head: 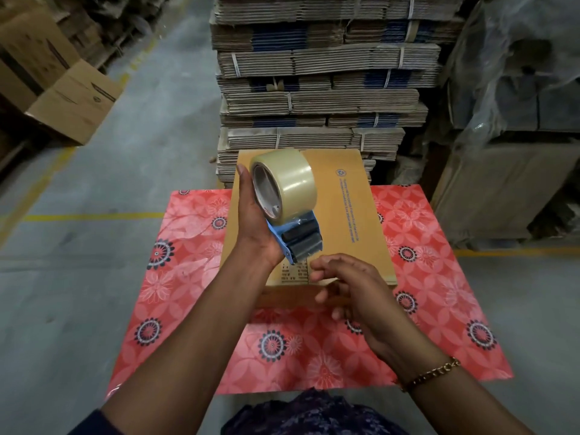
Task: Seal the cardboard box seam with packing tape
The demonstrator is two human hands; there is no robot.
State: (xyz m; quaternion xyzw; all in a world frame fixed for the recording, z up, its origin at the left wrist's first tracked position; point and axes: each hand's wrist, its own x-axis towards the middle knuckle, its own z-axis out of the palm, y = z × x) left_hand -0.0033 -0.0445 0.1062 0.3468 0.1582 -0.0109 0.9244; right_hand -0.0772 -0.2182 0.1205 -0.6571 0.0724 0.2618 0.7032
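Note:
A brown cardboard box [351,215] with blue print along its right side lies on a table covered by a red flowered cloth [188,277]. My left hand [254,224] holds a blue tape dispenser [298,237] loaded with a roll of clear packing tape [288,180], lifted above the box with the roll tilted up and the blade end pointing down toward the near edge. My right hand [348,284] hovers just below the blade end over the box's near edge, fingers apart and slightly curled. The seam is mostly hidden by both hands.
A tall stack of bundled flat cartons [317,76] rises right behind the table. Open brown boxes [62,89] stand at the left on the grey floor with yellow lines [94,216]. Plastic-wrapped goods [518,105] fill the right side.

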